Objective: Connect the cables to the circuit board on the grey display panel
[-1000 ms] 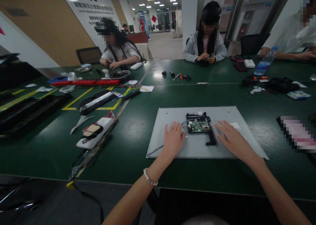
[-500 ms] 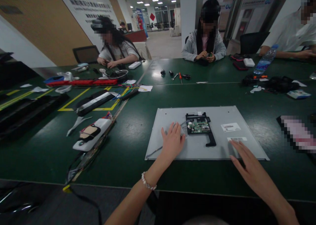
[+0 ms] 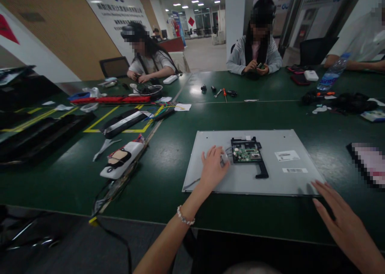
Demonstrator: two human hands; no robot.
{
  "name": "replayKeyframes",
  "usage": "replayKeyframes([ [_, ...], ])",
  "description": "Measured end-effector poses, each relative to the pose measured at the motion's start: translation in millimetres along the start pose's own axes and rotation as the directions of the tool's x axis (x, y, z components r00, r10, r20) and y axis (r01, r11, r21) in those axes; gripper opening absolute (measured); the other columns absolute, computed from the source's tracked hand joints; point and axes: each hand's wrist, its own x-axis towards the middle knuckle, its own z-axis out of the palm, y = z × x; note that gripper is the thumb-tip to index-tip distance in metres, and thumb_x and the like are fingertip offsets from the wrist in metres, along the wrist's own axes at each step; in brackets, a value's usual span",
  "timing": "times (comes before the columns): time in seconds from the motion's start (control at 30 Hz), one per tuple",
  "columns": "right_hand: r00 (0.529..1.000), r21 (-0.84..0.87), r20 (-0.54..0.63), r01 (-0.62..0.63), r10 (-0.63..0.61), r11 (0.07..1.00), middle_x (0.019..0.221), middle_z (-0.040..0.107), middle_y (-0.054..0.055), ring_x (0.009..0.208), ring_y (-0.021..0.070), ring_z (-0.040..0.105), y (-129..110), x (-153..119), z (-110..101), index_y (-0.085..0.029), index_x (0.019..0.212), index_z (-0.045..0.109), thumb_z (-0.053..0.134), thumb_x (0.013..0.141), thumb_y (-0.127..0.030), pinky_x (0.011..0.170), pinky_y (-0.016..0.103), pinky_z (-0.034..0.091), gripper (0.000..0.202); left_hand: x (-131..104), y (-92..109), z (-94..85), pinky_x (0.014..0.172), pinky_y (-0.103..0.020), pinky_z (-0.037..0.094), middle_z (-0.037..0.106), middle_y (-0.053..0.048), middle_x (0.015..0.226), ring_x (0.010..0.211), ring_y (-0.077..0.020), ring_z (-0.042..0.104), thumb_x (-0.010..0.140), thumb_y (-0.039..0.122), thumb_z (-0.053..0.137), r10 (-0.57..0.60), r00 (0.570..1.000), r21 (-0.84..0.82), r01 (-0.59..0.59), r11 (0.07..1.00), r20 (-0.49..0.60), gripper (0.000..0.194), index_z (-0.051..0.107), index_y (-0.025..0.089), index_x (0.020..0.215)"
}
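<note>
A flat grey metal panel (image 3: 279, 181), like the back of a display panel, lies on the green table. Mounted on it is a green circuit board (image 3: 247, 155) in a black plastic frame (image 3: 262, 171), with thin grey cables at its left. My left hand (image 3: 213, 167) rests over the panel's left half, fingers slightly bent and apart. Between its fingertips and thumb shows a piece of clear film (image 3: 224, 158) beside the cables; no firm grip on it is visible. My right hand (image 3: 338, 208) is open beside the front right corner, fingers stretched out, holding nothing.
Left on the table are a white device (image 3: 123, 159) with cables, black trays (image 3: 39, 145) and red strips (image 3: 120, 99). Beyond the panel lie an orange screwdriver (image 3: 225, 94) and small black parts. A water bottle (image 3: 333, 73) stands at right. Several people sit around the table.
My right hand has moved right, off the label area to the panel's front right corner. My left hand's fingers have bent a little near the clear film. The view has shifted slightly left.
</note>
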Motion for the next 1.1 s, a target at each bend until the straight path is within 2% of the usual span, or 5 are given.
replayKeyframes([
  [0.2,0.999,-0.099,0.024,0.035,-0.033,0.994,0.157,0.035,0.009,0.142,0.0371,0.032,25,1,12,-0.025,0.148,0.037,0.038,0.094,-0.05,0.109,0.063,0.038,0.06,1,3,-10.8,0.114,-0.056,0.027,0.057,-0.01,0.133,0.136,-0.024,0.042,0.093,0.02,0.048,0.066,0.989,0.032,-0.062,0.998,-0.129,0.013,0.052,0.022,0.105],
  [0.47,0.997,-0.14,0.036,0.077,-0.072,0.987,0.158,0.033,0.009,0.143,0.0382,0.031,23,1,13,-0.023,0.15,0.037,0.039,0.093,-0.051,0.108,0.062,0.04,0.063,6,-9,-20.8,0.114,-0.052,0.028,0.058,-0.01,0.131,0.135,-0.0238,0.043,0.095,0.019,0.044,0.062,0.958,0.044,-0.052,0.998,-0.281,0.016,0.055,0.021,0.106],
  [0.67,0.997,-0.169,0.044,0.075,-0.069,0.983,0.16,0.029,0.008,0.145,0.0385,0.026,20,1,17,-0.024,0.15,0.035,0.038,0.094,-0.05,0.109,0.064,0.038,0.062,10,-17,-13.5,0.113,-0.048,0.032,0.053,-0.009,0.14,0.136,-0.0224,0.041,0.092,0.013,0.045,0.181,0.978,0.013,-0.181,0.983,-0.106,0.043,0.051,0.023,0.133],
  [0.8,0.997,-0.187,0.033,0.08,-0.075,0.979,0.16,0.029,0.008,0.146,0.0369,0.024,18,0,18,-0.024,0.151,0.033,0.037,0.095,-0.048,0.11,0.062,0.036,0.061,12,-18,-6.2,0.115,-0.056,0.024,0.061,-0.005,0.133,0.132,-0.0229,0.047,0.092,0.013,0.047,0.14,0.99,0.013,-0.14,0.99,0.029,0.04,0.058,0.028,0.127],
  [1.1,0.996,-0.229,0.068,0.071,-0.057,0.971,0.16,0.026,0.01,0.146,0.0365,0.025,24,-1,18,-0.021,0.15,0.034,0.033,0.095,-0.052,0.111,0.06,0.036,0.063,15,-24,-10.8,0.115,-0.05,0.023,0.071,-0.003,0.109,0.111,-0.0206,0.061,0.092,0.014,0.05,0.007,0.997,-0.023,-0.009,1.0,-0.082,0.024,0.071,0.025,0.098],
])
